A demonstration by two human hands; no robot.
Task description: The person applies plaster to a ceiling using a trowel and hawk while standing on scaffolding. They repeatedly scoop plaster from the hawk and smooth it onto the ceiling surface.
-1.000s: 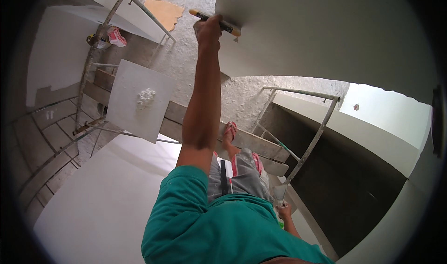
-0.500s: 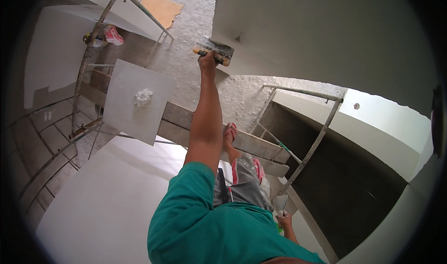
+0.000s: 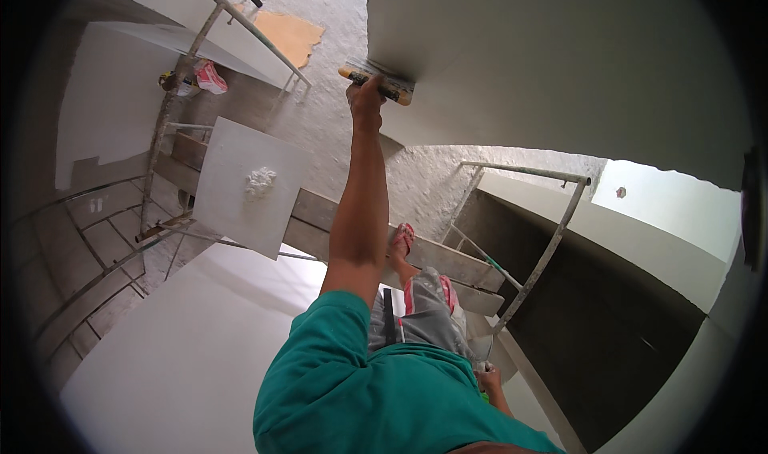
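My left hand [image 3: 365, 98] is raised, closed on the handle of a wide putty knife [image 3: 398, 91], whose blade is at the pale plastered surface [image 3: 544, 78] near its left edge. My right hand [image 3: 489, 378] is low at my right side, closed on a smaller scraper [image 3: 483, 348]. A white board [image 3: 232, 150] carrying a lump of white paste [image 3: 260, 182] lies on scaffold planks [image 3: 316, 214] left of my raised arm. One foot [image 3: 402, 242] in a red flip-flop stands on the planks.
Rusty metal scaffold frames [image 3: 560, 214] stand on both sides of the planks. A bucket with a red-and-white bag [image 3: 210, 76] is at upper left. A torn tan sheet [image 3: 288, 34] lies on the rough floor [image 3: 336, 22]. A dark recess [image 3: 608, 334] is at lower right.
The putty knife in my left hand dropped lower along the surface, then moved slightly up and right from a half second ago. Its blade has turned. My right hand stays low with the scraper.
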